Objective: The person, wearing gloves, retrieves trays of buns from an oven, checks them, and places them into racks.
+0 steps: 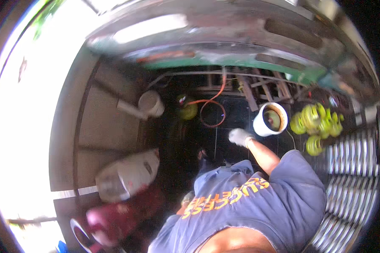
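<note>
The white bucket [261,127] stands on the dark floor [240,118] at two o'clock from the pale-gloved right hand [240,137], near but seemingly apart. Its long axis is upright; a round greenish thing [274,120] shows in its open mouth. The left hand [188,197], at seven o'clock from the right hand, lies farther off, mostly hidden by the shirt [257,216]. Blur and cover mean I cannot tell whether either hand's fingers are spread or pressed together.

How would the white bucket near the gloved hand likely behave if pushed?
The white bucket may feel heavy for its size, holding a round greenish object in what looks like brown liquid. That liquid could slosh if jolted. Its even, round shape suggests stiffness.
</note>
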### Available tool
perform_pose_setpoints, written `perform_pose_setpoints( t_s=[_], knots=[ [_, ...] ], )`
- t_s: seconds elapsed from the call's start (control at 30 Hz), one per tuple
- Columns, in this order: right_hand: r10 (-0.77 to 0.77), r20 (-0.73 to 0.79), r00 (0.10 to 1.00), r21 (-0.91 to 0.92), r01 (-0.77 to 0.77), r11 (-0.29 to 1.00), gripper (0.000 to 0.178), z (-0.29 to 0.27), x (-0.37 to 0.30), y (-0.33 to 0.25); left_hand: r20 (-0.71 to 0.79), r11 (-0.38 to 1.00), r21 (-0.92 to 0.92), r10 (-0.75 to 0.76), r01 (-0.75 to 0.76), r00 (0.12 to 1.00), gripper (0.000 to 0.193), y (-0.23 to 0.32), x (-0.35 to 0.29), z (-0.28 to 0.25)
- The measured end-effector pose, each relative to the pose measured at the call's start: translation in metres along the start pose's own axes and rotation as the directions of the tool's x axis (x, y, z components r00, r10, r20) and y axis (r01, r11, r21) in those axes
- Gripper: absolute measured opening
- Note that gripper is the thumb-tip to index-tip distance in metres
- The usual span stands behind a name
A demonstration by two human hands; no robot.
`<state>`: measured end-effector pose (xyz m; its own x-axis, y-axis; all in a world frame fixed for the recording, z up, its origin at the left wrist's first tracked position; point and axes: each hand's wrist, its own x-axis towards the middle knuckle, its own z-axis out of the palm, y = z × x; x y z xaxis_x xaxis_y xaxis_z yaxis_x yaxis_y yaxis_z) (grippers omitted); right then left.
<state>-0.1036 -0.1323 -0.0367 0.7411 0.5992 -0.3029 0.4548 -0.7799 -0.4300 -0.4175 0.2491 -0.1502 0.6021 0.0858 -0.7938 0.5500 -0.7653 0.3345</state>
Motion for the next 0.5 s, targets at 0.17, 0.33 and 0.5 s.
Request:
perform_pose_setpoints(
  t_s=[0.17, 0.33, 0.5],
  knots=[
    [0.71, 0.121, 0.694, 0.189, -0.718, 0.67, 0.034, 0.088, -0.089, 0.059, 0.192, 0.934, 0.188, 0.27, -0.305, 0.943, 0.04, 0.067, 0.161, -0.175],
    [0.936, 0.346, 0.06, 0.495, -0.859, -0.129, 0.024, 0.099, -0.197, -0.051, 0.486, 0.834, -0.216, 0.543, -0.508, 0.685, 0.049, 0.138, 0.305, -0.304],
    [0.947, 0.299, -0.112, 0.437, -0.866, -0.241, 0.017, 0.269, -0.232, -0.213, 0.856, 0.93, -0.21, 0.324, -0.303, 0.402, 0.053, 0.278, 0.354, -0.3]
  ],
)
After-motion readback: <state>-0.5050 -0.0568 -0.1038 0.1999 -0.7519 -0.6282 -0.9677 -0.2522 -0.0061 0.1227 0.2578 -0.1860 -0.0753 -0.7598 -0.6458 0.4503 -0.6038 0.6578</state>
